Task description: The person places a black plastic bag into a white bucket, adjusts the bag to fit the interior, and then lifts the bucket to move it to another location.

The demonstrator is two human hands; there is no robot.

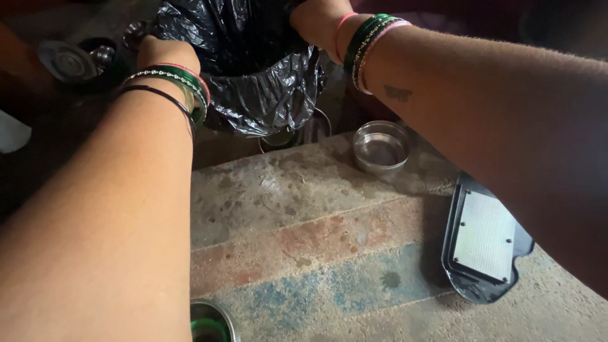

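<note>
- The left hand (pixel 166 56) closes on the left edge of a black plastic bag (pixel 256 76), fingers curled into the crinkled film; the wrist wears green and silver bangles (pixel 183 85).
- The right hand (pixel 315 22) grips the bag's upper right edge, its fingers mostly buried in the plastic; green and pink bangles (pixel 370 44) sit on that wrist.
- By my reading, the two hands pull apart to keep the bag's mouth spread; the bag hangs between them, above the far edge of the worn concrete floor (pixel 329 253).
- A small round steel bowl (pixel 380 147) stands just below and to the right of the bag, seemingly empty.
- A flat black tray-like package with a pale rectangular panel (pixel 482 239) lies at the right, partly under the right forearm; no label is legible.
- Round metal lids or vessels (pixel 69 61) sit in shadow at the upper left.
- Another steel vessel's rim (pixel 212 323) shows at the bottom edge.
</note>
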